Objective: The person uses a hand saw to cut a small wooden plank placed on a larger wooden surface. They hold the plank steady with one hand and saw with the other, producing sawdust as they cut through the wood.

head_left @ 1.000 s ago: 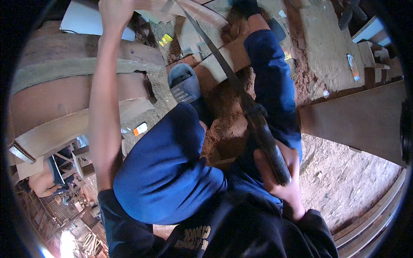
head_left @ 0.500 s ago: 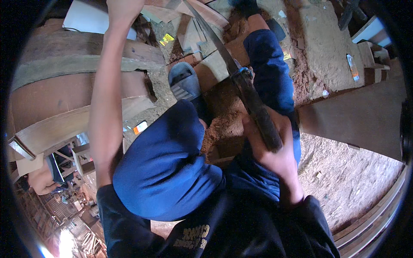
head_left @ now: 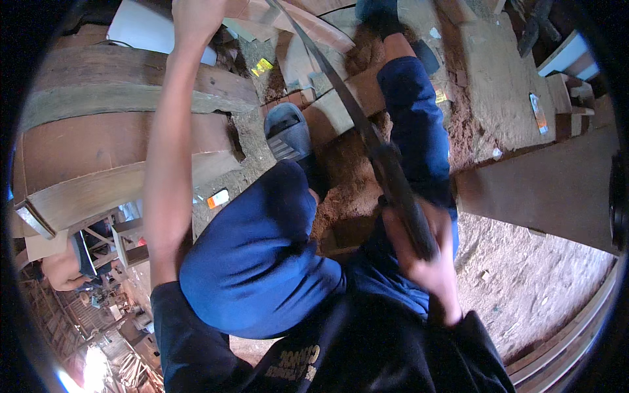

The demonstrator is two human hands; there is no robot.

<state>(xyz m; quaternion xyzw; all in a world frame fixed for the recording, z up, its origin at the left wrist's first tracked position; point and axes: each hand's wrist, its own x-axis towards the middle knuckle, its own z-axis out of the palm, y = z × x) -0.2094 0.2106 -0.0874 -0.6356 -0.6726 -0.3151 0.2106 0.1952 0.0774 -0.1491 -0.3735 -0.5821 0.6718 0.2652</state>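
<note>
My right hand (head_left: 422, 245) is wrapped round the dark wooden handle of a long, narrow-bladed saw (head_left: 347, 98), low in front of my right thigh. From there the blade runs forward and left between my legs, out past the top of the view. Beyond my left knee, my left hand (head_left: 196, 19) is stretched far forward beside a curved, pale reddish wooden board (head_left: 301, 25). The picture's upper edge cuts off its fingers, so I cannot see whether it grips the board. A grey slide sandal (head_left: 288, 131) is on my left foot.
Thick wooden beams (head_left: 131, 75) lie stacked on the left. Reddish sawdust (head_left: 347, 203) covers wood and ground between my legs. To the right stands a broad brown panel (head_left: 537, 190). Litter, including a yellow wrapper (head_left: 262, 67), dots the floor. Another person (head_left: 62, 265) is at the far left.
My right hand has drawn the saw back toward my body, and more of its blade shows between my legs. My left arm stays stretched forward; the whole view has shifted slightly.
</note>
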